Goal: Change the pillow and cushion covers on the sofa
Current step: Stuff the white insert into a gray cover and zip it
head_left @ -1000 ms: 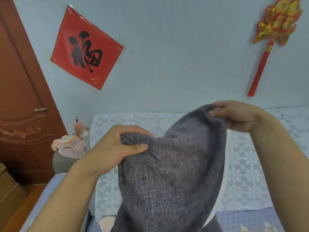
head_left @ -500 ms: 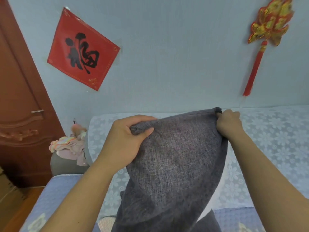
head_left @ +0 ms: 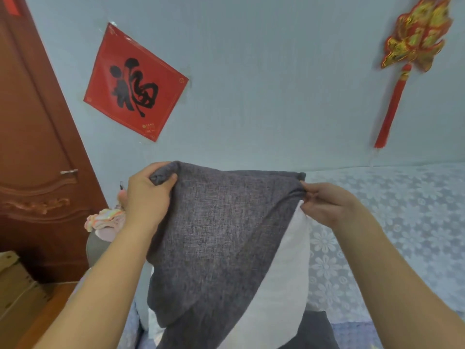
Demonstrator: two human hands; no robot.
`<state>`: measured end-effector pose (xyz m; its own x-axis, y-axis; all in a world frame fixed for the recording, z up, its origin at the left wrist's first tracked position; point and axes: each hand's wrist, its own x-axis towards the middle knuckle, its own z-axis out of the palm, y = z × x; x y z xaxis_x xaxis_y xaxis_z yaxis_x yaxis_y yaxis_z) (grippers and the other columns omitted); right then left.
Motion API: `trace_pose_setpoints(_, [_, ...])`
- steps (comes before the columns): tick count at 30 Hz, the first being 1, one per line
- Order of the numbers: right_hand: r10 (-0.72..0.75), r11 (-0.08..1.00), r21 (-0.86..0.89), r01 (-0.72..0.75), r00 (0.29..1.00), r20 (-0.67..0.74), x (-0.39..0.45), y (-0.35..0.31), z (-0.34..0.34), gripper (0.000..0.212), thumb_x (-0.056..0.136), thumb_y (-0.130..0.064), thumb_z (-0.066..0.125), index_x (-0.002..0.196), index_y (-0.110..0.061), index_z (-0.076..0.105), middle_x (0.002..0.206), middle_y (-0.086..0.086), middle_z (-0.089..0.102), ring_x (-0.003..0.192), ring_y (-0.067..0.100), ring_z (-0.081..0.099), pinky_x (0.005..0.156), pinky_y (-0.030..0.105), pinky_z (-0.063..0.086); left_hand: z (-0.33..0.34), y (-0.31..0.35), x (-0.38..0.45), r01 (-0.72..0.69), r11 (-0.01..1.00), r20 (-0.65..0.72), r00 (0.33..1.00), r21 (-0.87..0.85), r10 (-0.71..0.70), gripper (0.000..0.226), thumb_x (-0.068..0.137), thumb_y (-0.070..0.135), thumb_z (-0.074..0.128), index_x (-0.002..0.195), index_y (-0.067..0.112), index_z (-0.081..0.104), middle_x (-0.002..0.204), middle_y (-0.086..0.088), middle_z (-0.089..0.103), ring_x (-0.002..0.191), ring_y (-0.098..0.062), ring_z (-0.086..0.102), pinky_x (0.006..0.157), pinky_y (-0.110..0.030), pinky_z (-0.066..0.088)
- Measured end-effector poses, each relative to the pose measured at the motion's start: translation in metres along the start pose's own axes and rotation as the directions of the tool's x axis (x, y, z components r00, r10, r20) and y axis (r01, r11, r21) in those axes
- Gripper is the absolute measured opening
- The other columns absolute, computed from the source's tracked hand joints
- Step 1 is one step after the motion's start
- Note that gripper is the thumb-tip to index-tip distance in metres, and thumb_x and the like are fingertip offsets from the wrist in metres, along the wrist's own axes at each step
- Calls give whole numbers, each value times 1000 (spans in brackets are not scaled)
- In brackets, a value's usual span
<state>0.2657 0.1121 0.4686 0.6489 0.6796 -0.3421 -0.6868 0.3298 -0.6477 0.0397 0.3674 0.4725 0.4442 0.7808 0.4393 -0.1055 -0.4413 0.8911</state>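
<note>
A person's left hand (head_left: 147, 197) grips one top corner of a grey cushion cover (head_left: 216, 238) while the right hand (head_left: 324, 205) pinches the other, holding it up over the sofa (head_left: 402, 222). A white pillow insert (head_left: 279, 285) shows beneath the cover's right edge.

Your hands stretch a grey cover over a white pillow.
Your left hand (head_left: 147, 197) grips the grey cover (head_left: 221, 238) at one top corner; your right hand (head_left: 327, 205) pinches the other, the white pillow (head_left: 281, 285) showing beneath.
</note>
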Motion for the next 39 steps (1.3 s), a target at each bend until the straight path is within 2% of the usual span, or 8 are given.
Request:
trace_pose_setpoints(4, [-55,987,151,51,998,25,18,20,-16,123,8,18,92,127,5,61,124,16,68,114,26,67,97,36,54,10,-6,-25,-126,962,-179,969,241,172,36,93,10,66,111,41,66,124,3,63,122,-24,56,107,-46,45])
trace_pose_setpoints(7, [-50,988,149,38,996,74,4,26,-7,94,30,18,87,120,4,64,115,15,72,96,28,74,71,38,62,20,0,-65,-295,790,-267,829,537,491,48,89,10,67,135,19,55,144,-17,39,133,-35,38,113,-51,34])
trace_pose_setpoints(10, [-51,988,148,41,997,66,-5,27,8,70,57,9,74,126,2,62,122,14,69,104,28,72,73,40,62,57,12,-136,-706,532,159,659,468,735,11,86,16,69,97,14,66,99,-8,56,89,-31,54,77,-47,45])
trace_pose_setpoints(13, [-42,989,144,35,998,51,-1,37,23,71,63,6,71,133,4,56,129,13,63,119,25,63,90,37,58,99,0,-163,-643,447,441,760,622,478,32,87,49,68,97,19,60,87,-1,52,79,-25,50,67,-40,40])
trace_pose_setpoints(21, [-88,914,-405,24,986,-139,10,53,0,10,99,-9,56,94,-13,64,85,3,66,75,15,59,71,27,44,81,-51,-141,-438,327,382,897,837,223,27,88,44,66,91,19,57,83,-3,53,80,-26,51,70,-42,35])
trace_pose_setpoints(29, [-33,948,-317,-21,986,-163,22,64,17,15,101,-12,55,103,0,64,89,11,66,80,23,65,63,35,60,100,-24,-199,-705,563,680,664,431,311,23,92,38,48,71,29,52,72,11,52,73,-15,49,69,-36,40])
trace_pose_setpoints(33, [34,962,-267,-60,994,-102,23,72,7,24,103,-8,49,91,4,66,79,13,71,77,22,66,65,36,61,103,-54,-180,-535,697,781,622,477,-56,29,107,38,39,82,25,48,91,3,57,93,-17,45,95,-41,38])
trace_pose_setpoints(39, [-116,823,-565,-52,959,-258,45,97,-47,24,101,-21,55,80,-11,57,63,2,43,48,10,32,46,23,40,90,-54,-172,-616,684,801,593,390,77,25,107,37,42,93,22,56,98,6,53,97,-15,44,88,-34,35])
